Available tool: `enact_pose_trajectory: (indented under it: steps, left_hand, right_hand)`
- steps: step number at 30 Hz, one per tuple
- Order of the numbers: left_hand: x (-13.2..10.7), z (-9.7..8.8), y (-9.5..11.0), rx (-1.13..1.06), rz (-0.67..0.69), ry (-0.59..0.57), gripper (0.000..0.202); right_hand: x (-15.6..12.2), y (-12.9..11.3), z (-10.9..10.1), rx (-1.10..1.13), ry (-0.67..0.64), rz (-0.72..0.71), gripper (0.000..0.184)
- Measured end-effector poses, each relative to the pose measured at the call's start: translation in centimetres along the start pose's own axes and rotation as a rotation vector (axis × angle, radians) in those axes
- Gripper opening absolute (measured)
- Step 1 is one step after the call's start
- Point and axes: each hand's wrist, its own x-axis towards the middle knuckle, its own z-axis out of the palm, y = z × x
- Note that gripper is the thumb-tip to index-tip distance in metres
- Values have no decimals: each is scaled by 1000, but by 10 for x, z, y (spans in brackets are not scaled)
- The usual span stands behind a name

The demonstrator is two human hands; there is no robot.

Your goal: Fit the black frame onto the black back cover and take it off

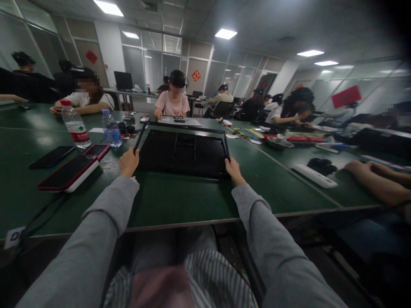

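My left hand (128, 162) is closed on the left side of a thin black monitor bezel (205, 128). The bezel's right side is gripped by my right hand (235, 172), thumb on top. It is tilted, its far edge raised, with a small light mark midway along that edge. Within its outline a black rectangular back panel (157, 149) shows, with a recessed square section in its middle. The bezel's near edge merges with the dark panel, so I cannot tell whether the two are joined there.
On the green table (180, 201), left, are a red-labelled bottle (77, 128), a blue-capped bottle (111, 130) and phones, one red-edged phone (69, 173) on a white block. At right lie a white bar (314, 176) and a co-worker's arm (379, 182). Another person (172, 100) sits opposite.
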Motion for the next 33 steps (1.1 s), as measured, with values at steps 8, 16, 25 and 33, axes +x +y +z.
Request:
enact_pose_trajectory:
  steps: [8, 16, 25, 33]
  left_hand:
    - [1, 7, 4, 38, 26, -28, 54]
    - [23, 27, -11, -17, 48, -77, 52]
    - [33, 32, -17, -48, 74, -96, 53]
    - [31, 27, -17, -106, 65, -89, 54]
  right_hand:
    - [7, -1, 2, 67, 5, 70, 40]
    - [7, 0, 10, 8, -55, 132, 47]
    - [37, -11, -49, 695, -26, 27, 76]
    - [41, 29, -24, 640, 156, 288, 67]
